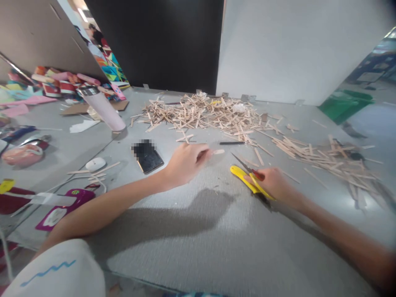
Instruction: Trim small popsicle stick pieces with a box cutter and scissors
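My left hand is over the middle of the table with its fingers closed in a pinch. A short pale wooden stick with a rounded end sticks out from the fingertips. My right hand is closed round scissors with red and yellow on the handles; their dark pointed blades are angled up and left, toward the stick. A yellow utility knife lies against the scissors, under my right fingers; whether the hand also grips it I cannot tell. Just beyond the hands lies a thin black strip.
A heap of wooden sticks lies at the back, with another pile at right. Left of my hand are a phone, a pink flask, a white mouse and a purple power strip. Upright boards border the table.
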The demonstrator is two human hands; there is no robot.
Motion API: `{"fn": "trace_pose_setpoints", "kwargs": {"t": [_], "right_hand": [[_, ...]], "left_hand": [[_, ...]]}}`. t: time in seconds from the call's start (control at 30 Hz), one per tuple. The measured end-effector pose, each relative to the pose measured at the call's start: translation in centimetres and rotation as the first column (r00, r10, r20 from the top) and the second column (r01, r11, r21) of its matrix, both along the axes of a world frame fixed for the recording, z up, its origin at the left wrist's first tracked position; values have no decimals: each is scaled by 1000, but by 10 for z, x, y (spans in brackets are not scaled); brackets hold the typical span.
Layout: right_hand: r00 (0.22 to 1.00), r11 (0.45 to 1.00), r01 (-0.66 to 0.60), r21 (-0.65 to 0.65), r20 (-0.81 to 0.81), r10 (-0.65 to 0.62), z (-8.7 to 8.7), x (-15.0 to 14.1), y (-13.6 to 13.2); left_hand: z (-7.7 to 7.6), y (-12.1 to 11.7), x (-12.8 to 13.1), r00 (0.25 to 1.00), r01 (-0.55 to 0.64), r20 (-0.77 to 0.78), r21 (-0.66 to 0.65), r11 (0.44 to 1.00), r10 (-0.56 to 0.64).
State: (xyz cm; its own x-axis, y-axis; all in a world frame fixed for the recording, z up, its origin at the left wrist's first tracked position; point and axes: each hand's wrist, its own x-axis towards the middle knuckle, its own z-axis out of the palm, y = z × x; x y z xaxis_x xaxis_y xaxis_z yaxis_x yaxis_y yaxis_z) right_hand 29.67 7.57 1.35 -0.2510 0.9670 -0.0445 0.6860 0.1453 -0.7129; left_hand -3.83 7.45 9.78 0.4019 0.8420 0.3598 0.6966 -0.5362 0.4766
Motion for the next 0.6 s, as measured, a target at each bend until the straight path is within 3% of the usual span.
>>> {"fn": "trace_pose_setpoints", "kwargs": {"t": [0.1, 0.2, 0.6], "right_hand": [[968, 992, 40, 118, 241, -67, 1, 1, 2], [934, 990, 72, 118, 340, -108, 4, 1, 4], [908, 990, 116, 81, 395, -139, 7, 7, 11]], "left_hand": [[7, -5, -1, 999, 1, 46, 13, 1000, -1], [13, -14, 0, 996, 14, 84, 50, 999, -18], [18, -27, 0, 997, 9, 72, 81, 997, -15]]}}
